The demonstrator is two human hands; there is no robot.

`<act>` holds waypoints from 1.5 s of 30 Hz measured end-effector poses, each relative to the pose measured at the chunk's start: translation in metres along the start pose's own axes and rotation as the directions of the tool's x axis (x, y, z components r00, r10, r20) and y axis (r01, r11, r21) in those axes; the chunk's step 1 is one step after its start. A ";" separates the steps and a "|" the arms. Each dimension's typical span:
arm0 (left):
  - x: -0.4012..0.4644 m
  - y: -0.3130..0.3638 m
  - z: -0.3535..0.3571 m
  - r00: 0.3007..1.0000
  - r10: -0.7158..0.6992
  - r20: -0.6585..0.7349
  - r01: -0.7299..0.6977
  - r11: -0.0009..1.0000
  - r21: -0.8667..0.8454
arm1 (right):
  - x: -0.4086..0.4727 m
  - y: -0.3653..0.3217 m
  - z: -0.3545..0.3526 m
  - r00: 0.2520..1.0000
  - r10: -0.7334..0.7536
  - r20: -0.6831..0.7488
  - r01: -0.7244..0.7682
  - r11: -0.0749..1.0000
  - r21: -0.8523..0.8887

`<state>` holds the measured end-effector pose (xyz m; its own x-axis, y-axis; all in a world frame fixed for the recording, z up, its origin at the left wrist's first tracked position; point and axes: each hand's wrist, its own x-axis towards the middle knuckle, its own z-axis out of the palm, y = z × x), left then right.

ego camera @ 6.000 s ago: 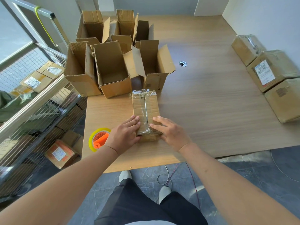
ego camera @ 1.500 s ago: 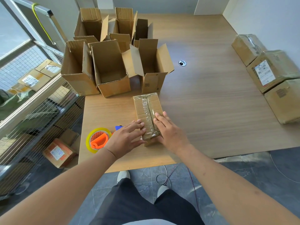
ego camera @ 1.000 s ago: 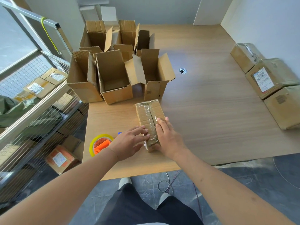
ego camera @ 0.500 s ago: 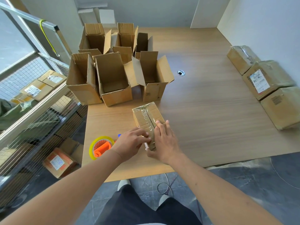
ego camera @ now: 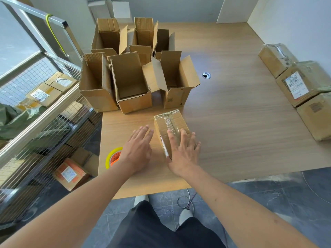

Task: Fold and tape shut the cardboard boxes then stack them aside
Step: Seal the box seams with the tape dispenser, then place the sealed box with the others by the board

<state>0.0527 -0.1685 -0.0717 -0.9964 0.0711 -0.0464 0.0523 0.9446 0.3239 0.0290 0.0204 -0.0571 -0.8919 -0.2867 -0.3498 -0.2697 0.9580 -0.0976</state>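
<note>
A small cardboard box (ego camera: 170, 122), taped shut with clear tape along its top seam, lies on the wooden table (ego camera: 241, 122) near the front edge. My right hand (ego camera: 182, 153) rests flat on the box's near end, fingers straight and spread. My left hand (ego camera: 138, 149) hovers just left of the box with straight fingers, apart from it and holding nothing. A yellow tape roll on an orange dispenser (ego camera: 113, 157) lies by my left wrist, partly hidden by it.
Several open cardboard boxes (ego camera: 132, 83) with raised flaps stand at the table's back left. Three taped boxes (ego camera: 302, 83) line the right edge by the wall. A cable grommet (ego camera: 206, 75) sits mid-table. A metal railing with wire mesh (ego camera: 41, 111) runs along the left.
My left hand has let go of the box's near end and drawn away to the left, fingers now straight. My right hand has flattened on top of the box.
</note>
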 end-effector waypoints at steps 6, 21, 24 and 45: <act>0.009 -0.018 -0.012 0.988 -0.115 0.104 0.104 0.989 0.108 | 0.019 -0.016 -0.019 0.984 0.155 -0.084 -0.135 0.969 0.205; 0.060 -0.021 -0.082 0.987 -0.026 0.160 0.004 0.991 0.136 | 0.024 -0.021 -0.082 0.965 0.252 -0.079 -0.219 0.931 0.292; 0.073 -0.008 -0.104 0.988 0.042 0.150 -0.064 0.987 0.144 | 0.018 -0.019 -0.109 0.954 0.282 -0.104 -0.241 0.924 0.298; 0.079 0.223 -0.192 0.976 0.202 -0.079 -0.185 0.965 0.184 | -0.110 0.127 -0.253 0.877 0.363 -0.314 -0.260 0.909 0.325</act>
<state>-0.0271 -0.0139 0.1782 -0.9673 0.2352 0.0951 0.2473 0.9577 0.1474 0.0013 0.1718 0.2046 -0.9943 0.0940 -0.0500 0.1048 0.9481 -0.3003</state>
